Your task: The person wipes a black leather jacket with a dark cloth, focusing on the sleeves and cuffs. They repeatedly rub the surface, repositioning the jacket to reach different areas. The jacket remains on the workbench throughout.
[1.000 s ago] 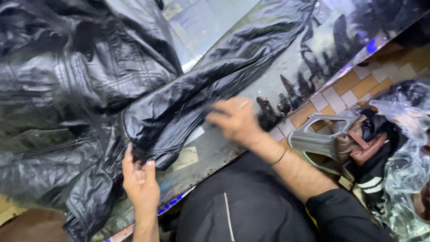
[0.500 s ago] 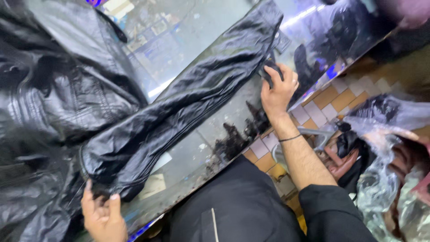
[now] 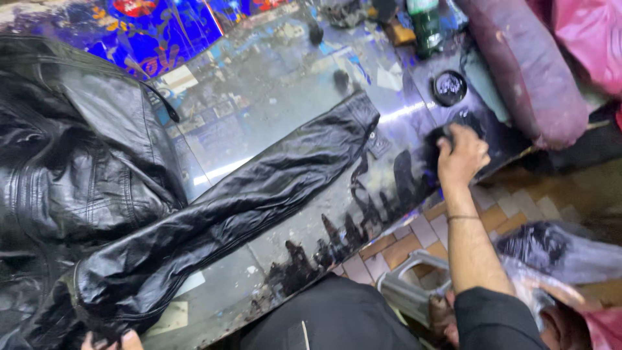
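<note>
The right hand [image 3: 461,155] clenches its fingers on a dark cloth [image 3: 435,146]. The left hand [image 3: 110,339], barely visible, grips the shiny black leather jacket [image 3: 162,220]; the jacket's sleeve stretches between both hands on the glossy surface [image 3: 272,110].

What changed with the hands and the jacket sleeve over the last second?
The right hand let go of the sleeve and moved out past its cuff, now gripping a dark cloth near the small round tin. The sleeve now lies stretched out straight. The left hand stayed at the sleeve's shoulder end.

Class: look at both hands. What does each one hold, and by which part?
Left hand grips the jacket at the sleeve's shoulder end. Right hand clutches a dark wad; which part cannot be told.
</note>
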